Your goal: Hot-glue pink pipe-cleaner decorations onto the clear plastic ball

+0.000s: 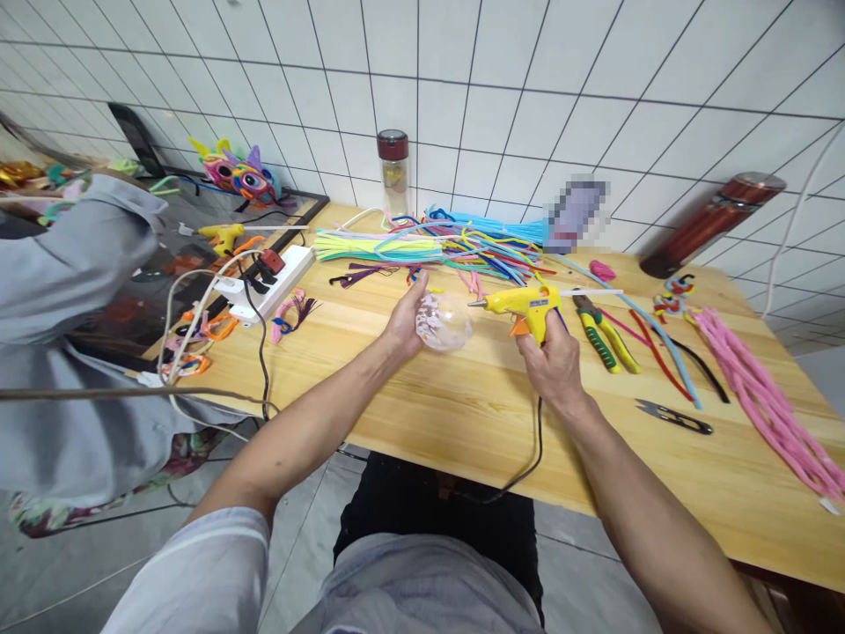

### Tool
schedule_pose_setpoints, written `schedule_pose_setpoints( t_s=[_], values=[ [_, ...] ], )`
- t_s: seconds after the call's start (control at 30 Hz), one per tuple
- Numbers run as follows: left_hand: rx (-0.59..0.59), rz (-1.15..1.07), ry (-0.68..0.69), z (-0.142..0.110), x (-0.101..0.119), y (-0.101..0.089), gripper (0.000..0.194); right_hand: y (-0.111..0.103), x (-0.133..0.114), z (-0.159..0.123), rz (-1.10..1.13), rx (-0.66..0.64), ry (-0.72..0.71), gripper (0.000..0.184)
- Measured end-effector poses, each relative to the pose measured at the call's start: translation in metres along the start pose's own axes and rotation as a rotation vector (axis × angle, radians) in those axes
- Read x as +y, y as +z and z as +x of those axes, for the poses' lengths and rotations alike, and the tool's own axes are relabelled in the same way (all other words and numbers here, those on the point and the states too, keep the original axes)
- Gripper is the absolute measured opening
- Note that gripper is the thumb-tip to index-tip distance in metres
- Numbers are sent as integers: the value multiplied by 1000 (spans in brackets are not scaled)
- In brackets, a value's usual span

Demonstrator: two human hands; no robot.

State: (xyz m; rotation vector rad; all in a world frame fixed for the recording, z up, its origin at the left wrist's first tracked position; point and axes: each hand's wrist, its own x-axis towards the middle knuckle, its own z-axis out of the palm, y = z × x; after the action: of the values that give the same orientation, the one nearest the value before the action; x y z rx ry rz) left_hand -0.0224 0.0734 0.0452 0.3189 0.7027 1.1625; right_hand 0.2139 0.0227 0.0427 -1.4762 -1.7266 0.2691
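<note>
My right hand point(551, 357) is wrapped round the handle of a yellow hot glue gun point(521, 302), with a finger at its orange trigger. A white glue stick point(591, 292) sticks out of its back, and its black cord drops past the table edge. The nozzle points left, at a clear round ball point(445, 322) with whitish marks on its left side. Round the left side of that ball, my left hand point(407, 319) holds it just above the table. A small gap shows between nozzle and ball.
Bundled pipe cleaners point(379, 246) lie along the back; pink ones point(759, 396) lie right. Pliers point(604, 333) and thread snips point(674, 416) rest beyond my right hand. A white power strip point(274, 283) with cords is at left, near another person's grey sleeve point(72, 255). Two flasks stand behind.
</note>
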Motion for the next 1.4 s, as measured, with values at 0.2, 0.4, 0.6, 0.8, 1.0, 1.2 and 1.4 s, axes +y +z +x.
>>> schedule_pose_setpoints(
  t_s=[0.2,0.4,0.6,0.8,1.0,1.2,1.4],
  values=[
    [-120,206,134,1,-13,-5,37,-1,10,4,44,31,48,19],
    [-81,220,242,3,-14,-6,25,0,12,5,57,19,70,20],
    [-53,372,376,3,-13,-4,17,-1,11,7,73,-31,145,20],
    [-177,450,462,4,-14,-7,33,0,11,9,158,-37,200,14],
    [-246,481,457,8,-19,-11,56,4,12,9,215,-83,277,11],
    [-289,494,470,8,-21,-11,53,3,16,11,187,-45,217,11],
    [-271,471,471,8,-18,-10,45,2,17,12,159,-61,173,11]
  ],
)
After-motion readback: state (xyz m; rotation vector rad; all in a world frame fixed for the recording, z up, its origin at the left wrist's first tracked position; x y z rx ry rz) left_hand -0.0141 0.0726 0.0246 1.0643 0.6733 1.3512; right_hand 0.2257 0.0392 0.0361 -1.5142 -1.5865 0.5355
